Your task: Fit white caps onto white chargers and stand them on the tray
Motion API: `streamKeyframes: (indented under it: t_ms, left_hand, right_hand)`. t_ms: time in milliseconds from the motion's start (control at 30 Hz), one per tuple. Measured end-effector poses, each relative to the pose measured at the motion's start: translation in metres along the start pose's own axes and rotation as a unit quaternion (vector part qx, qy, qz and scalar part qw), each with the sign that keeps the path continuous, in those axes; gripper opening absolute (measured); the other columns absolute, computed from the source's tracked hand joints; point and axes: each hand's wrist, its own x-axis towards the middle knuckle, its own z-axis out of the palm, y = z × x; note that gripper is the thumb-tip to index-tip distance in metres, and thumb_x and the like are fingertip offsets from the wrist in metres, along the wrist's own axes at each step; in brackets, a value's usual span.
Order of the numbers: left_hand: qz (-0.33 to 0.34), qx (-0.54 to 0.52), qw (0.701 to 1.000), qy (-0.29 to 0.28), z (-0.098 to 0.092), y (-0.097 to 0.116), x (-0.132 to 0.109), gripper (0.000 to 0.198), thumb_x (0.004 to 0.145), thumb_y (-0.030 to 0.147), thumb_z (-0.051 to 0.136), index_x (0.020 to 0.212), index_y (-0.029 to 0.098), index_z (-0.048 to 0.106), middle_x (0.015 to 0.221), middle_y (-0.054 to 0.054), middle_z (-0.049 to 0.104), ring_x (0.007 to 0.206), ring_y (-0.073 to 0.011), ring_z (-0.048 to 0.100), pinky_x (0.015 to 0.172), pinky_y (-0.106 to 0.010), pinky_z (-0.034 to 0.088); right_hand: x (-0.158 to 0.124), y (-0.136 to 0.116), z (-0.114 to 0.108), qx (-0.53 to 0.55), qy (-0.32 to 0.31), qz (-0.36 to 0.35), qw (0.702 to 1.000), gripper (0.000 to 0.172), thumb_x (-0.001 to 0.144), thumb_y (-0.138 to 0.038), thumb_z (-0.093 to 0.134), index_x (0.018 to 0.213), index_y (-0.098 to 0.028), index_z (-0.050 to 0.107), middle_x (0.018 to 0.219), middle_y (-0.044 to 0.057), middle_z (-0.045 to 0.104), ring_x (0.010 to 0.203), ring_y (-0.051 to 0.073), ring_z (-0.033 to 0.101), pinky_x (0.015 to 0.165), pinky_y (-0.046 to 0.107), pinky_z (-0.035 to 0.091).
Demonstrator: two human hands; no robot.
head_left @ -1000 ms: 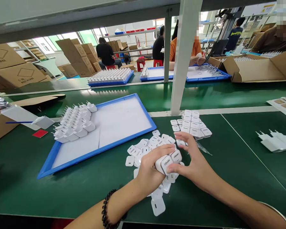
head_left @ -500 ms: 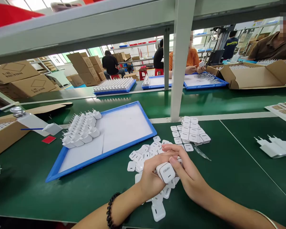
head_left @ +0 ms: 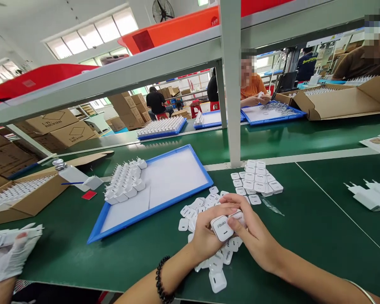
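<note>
Both my hands meet over a loose pile of white charger caps [head_left: 196, 211] on the green table [head_left: 304, 236]. My left hand [head_left: 205, 236] wraps round a white charger block [head_left: 221, 228] with grey lettering on its face. My right hand [head_left: 253, 236] closes on the same block from the right, thumb pressed to its corner. More caps lie under and in front of my hands [head_left: 217, 278]. A neat stack of caps [head_left: 256, 179] sits just beyond, near the post.
A blue-rimmed tray [head_left: 196, 162] holds a cluster of white plug chargers [head_left: 125, 181] at its left. A white post [head_left: 232, 84] rises behind the stack. Cardboard boxes [head_left: 25, 198] stand left, more chargers [head_left: 372, 196] right. A gloved hand [head_left: 9, 257] of another person shows bottom left. Workers sit across the line.
My right hand closed onto the charger block in my left hand. The view tilted up and left, bringing the overhead shelf and the gloved hand into sight.
</note>
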Motion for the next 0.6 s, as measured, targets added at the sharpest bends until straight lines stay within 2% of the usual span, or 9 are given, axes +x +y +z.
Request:
streamKeyframes:
  t_ms: [133, 267, 333, 367, 400, 433, 467, 500, 600]
  left_hand:
    - [-0.027, 0.017, 0.999, 0.017, 0.001, -0.004, -0.006, 0.029, 0.079, 0.019, 0.075, 0.108, 0.022, 0.071, 0.107, -0.008, 0.076, 0.099, -0.0234, 0.073, 0.091, -0.037, 0.06]
    - [-0.048, 0.015, 0.999, 0.016, 0.005, -0.007, -0.01, 0.037, 0.079, 0.043, 0.075, 0.105, 0.018, 0.07, 0.104, -0.012, 0.076, 0.099, -0.0274, 0.073, 0.09, -0.042, 0.06]
    - [-0.028, 0.064, 0.997, -0.023, -0.003, -0.008, -0.005, 0.042, 0.081, 0.048, 0.071, 0.108, 0.016, 0.069, 0.107, -0.013, 0.075, 0.101, -0.0279, 0.072, 0.093, -0.041, 0.058]
    - [-0.018, 0.131, 0.989, -0.065, -0.011, -0.008, 0.001, 0.039, 0.085, 0.044, 0.067, 0.112, 0.015, 0.067, 0.11, -0.014, 0.074, 0.103, -0.0265, 0.071, 0.093, -0.039, 0.058]
    - [-0.013, 0.215, 0.97, -0.117, -0.023, -0.008, 0.009, 0.035, 0.089, 0.036, 0.063, 0.116, 0.015, 0.065, 0.113, -0.013, 0.073, 0.105, -0.0243, 0.071, 0.094, -0.036, 0.057]
    - [-0.011, 0.313, 0.934, -0.173, -0.039, -0.007, 0.018, 0.032, 0.092, 0.027, 0.058, 0.121, 0.014, 0.062, 0.118, -0.013, 0.071, 0.109, -0.0222, 0.069, 0.095, -0.033, 0.056]
    - [-0.017, 0.428, 0.871, -0.242, -0.058, -0.007, 0.029, 0.035, 0.093, 0.02, 0.054, 0.127, 0.016, 0.058, 0.124, -0.012, 0.068, 0.114, -0.019, 0.066, 0.098, -0.029, 0.054]
    - [-0.028, 0.468, 0.843, -0.264, -0.079, -0.008, 0.04, 0.038, 0.09, 0.016, 0.057, 0.128, 0.017, 0.057, 0.128, -0.01, 0.066, 0.118, -0.0189, 0.064, 0.101, -0.029, 0.052]
    - [-0.066, 0.559, 0.781, -0.272, -0.141, -0.016, 0.069, 0.033, 0.09, 0.007, 0.053, 0.12, 0.015, 0.061, 0.13, -0.014, 0.063, 0.123, -0.024, 0.058, 0.106, -0.04, 0.048]
  right_hand:
    - [0.004, -0.002, 0.001, -0.015, -0.009, 0.011, 1.0, 0.046, 0.09, -0.039, 0.06, 0.132, -0.027, 0.042, 0.138, 0.008, 0.053, 0.131, 0.026, 0.049, 0.108, 0.042, 0.041]
    - [0.005, 0.001, 0.001, -0.037, 0.001, 0.032, 0.999, 0.069, 0.075, -0.038, 0.075, 0.133, -0.026, 0.04, 0.141, 0.011, 0.051, 0.13, 0.031, 0.049, 0.103, 0.044, 0.046]
    - [0.004, 0.004, 0.0, -0.068, -0.009, 0.046, 0.997, 0.085, 0.068, -0.038, 0.081, 0.139, -0.027, 0.034, 0.145, 0.012, 0.047, 0.132, 0.033, 0.047, 0.101, 0.046, 0.047]
    - [0.003, 0.006, 0.0, -0.086, -0.016, 0.046, 0.995, 0.091, 0.068, -0.039, 0.081, 0.141, -0.029, 0.029, 0.147, 0.012, 0.044, 0.133, 0.034, 0.046, 0.101, 0.048, 0.047]
    - [0.003, 0.007, 0.0, -0.104, -0.02, 0.039, 0.994, 0.092, 0.07, -0.041, 0.08, 0.144, -0.031, 0.025, 0.15, 0.011, 0.04, 0.134, 0.033, 0.045, 0.103, 0.049, 0.046]
    - [0.003, 0.008, 0.0, -0.119, -0.022, 0.03, 0.992, 0.089, 0.074, -0.042, 0.076, 0.145, -0.032, 0.023, 0.151, 0.011, 0.038, 0.135, 0.033, 0.044, 0.104, 0.05, 0.044]
    - [0.003, 0.009, 0.0, -0.128, -0.021, 0.024, 0.991, 0.082, 0.079, -0.044, 0.07, 0.145, -0.033, 0.022, 0.151, 0.011, 0.037, 0.135, 0.032, 0.044, 0.105, 0.051, 0.043]
    - [0.004, 0.009, 0.0, -0.129, -0.014, 0.024, 0.991, 0.074, 0.084, -0.046, 0.064, 0.145, -0.034, 0.023, 0.151, 0.01, 0.036, 0.135, 0.031, 0.044, 0.105, 0.052, 0.043]
    - [0.009, 0.013, -0.001, -0.107, 0.016, 0.053, 0.993, 0.062, 0.09, -0.053, 0.052, 0.144, -0.034, 0.027, 0.15, 0.01, 0.037, 0.134, 0.03, 0.045, 0.104, 0.052, 0.043]
